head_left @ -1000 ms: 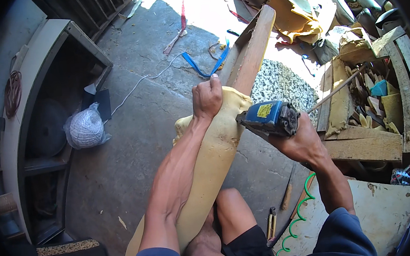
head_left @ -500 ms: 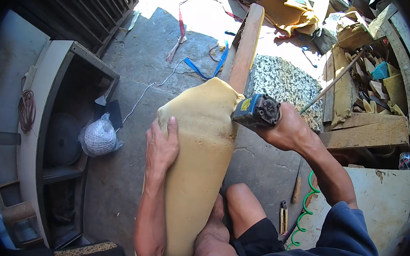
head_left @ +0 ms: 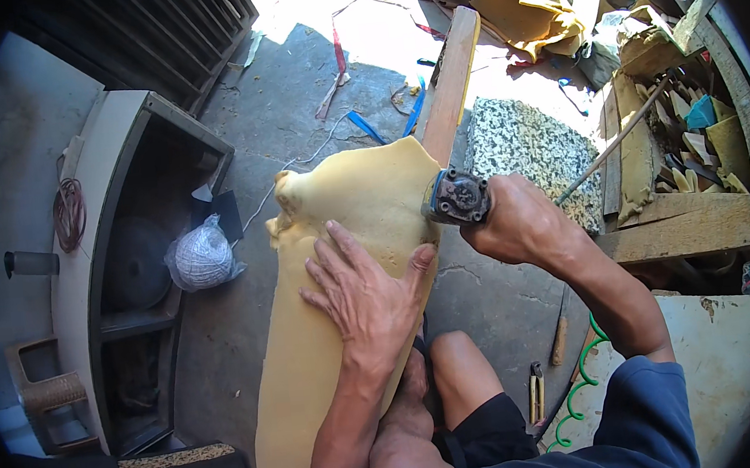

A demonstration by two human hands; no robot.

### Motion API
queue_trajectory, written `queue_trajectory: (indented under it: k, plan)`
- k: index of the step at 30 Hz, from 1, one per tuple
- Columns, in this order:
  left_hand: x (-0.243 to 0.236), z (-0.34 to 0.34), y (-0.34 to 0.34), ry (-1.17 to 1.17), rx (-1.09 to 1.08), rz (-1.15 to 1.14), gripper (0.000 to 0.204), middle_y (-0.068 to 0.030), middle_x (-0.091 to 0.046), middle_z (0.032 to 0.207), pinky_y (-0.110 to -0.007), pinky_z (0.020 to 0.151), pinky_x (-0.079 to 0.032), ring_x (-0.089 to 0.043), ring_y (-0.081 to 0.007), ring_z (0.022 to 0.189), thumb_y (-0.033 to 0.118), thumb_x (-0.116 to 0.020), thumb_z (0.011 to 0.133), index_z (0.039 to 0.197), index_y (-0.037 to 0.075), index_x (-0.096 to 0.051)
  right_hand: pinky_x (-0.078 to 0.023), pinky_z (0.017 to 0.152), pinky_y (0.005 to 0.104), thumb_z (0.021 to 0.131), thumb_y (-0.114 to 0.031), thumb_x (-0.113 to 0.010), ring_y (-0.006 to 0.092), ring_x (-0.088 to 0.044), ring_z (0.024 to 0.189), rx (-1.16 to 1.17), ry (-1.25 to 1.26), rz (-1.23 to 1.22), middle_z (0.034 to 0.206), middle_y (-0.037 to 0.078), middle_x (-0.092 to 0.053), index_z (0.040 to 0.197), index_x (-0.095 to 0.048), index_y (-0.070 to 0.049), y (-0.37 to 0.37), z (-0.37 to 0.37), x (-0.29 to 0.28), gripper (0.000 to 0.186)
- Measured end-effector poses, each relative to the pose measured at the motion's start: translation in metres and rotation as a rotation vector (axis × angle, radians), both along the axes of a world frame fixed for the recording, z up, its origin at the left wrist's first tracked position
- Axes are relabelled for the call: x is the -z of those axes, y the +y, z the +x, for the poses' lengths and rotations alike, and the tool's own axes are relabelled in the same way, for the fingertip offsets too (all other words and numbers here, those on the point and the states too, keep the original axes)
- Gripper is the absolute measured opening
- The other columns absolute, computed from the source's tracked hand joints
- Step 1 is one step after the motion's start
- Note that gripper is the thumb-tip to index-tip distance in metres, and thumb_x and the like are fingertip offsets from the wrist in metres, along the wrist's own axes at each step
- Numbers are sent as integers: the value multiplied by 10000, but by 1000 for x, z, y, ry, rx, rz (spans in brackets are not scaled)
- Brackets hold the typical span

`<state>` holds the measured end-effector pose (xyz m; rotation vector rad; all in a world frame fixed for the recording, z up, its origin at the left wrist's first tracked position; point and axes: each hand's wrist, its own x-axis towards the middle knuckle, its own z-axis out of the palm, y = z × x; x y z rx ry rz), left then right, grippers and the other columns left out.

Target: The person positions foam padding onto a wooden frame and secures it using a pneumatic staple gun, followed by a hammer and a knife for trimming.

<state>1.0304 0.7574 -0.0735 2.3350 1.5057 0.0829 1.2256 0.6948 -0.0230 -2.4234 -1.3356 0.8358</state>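
Note:
A long yellow foam pad [head_left: 304, 392] lies lengthwise over my legs, its far end wide and its far left corner crumpled. My left hand [head_left: 365, 304] rests on top of the foam, palm down with the fingers spread, the thumb near the right edge. In my right hand [head_left: 521, 221] is a staple gun [head_left: 461, 198], its nose pressed against the foam's far right edge. My fingers wrap its handle, and the nose tip is hidden. From beyond the foam's far end a wooden plank [head_left: 452, 80] extends away.
To the right are a speckled block [head_left: 523, 145], a wooden crate [head_left: 683, 238] of scraps and a green coiled hose [head_left: 579, 399]. A wooden-handled tool [head_left: 561, 341] and pincers [head_left: 536, 391] lie near my knee. Wrapped twine [head_left: 203, 258] sits by the cabinet [head_left: 123, 153] at left.
My left hand has moved from the foam's left edge onto its top, toward the right. The foam's far left corner has become bunched. The staple gun stays at the right edge, slightly turned.

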Motion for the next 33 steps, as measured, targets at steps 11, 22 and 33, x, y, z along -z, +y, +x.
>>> queue_trajectory:
  k: [11, 22, 33]
  plan:
    - [15, 10, 0, -160, 323, 182, 388, -162, -573, 843, -470, 710, -511, -648, -365, 799, 391, -681, 948, 912, 41, -518, -565, 765, 532, 803, -157, -623, 493, -674, 805, -23, 24, 76, 778, 338, -645, 814, -701, 72, -5, 2, 0, 243]
    - [77, -2, 31, -302, 22, -226, 538, -270, -617, 984, -541, 837, -457, -593, -484, 948, 517, -464, 1043, 984, -10, -554, -570, 726, 464, 885, -223, -652, 416, -713, 849, 29, 192, 254, 846, 263, -710, 993, -734, -2, -28, 10, 29, 259]
    - [83, 5, 22, -483, -17, -486, 549, -271, -609, 871, -497, 770, -447, -583, -438, 829, 496, -432, 1066, 915, -22, -536, -560, 682, 404, 767, -99, -752, 388, -719, 799, 95, 323, 475, 814, 220, -713, 969, -719, 13, -73, -17, 42, 233]
